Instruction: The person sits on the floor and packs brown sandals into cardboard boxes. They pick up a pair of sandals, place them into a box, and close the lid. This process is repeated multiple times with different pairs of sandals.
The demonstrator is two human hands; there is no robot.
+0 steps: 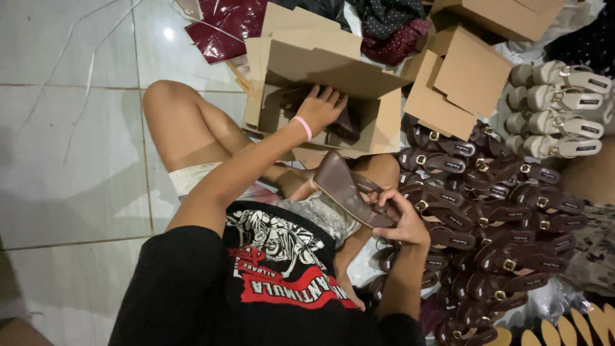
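I sit on a tiled floor with an open cardboard shoe box (384, 122) in front of my knees. My left hand (320, 107), with a pink wristband, reaches into the box and rests on a dark brown shoe (343, 128) lying inside. My right hand (402, 221) grips a brown wedge sandal (343, 187) by its strap end, holding it tilted, sole up, over my lap. The box's flap (320, 67) stands open above my left hand and hides part of the inside.
A large pile of dark brown buckled sandals (500, 211) lies to my right. Pale beige sandals (557, 109) are lined up at the upper right. More cardboard boxes (461, 83) and dark red plastic bags (224, 25) lie beyond. White floor tiles (70, 147) spread to the left.
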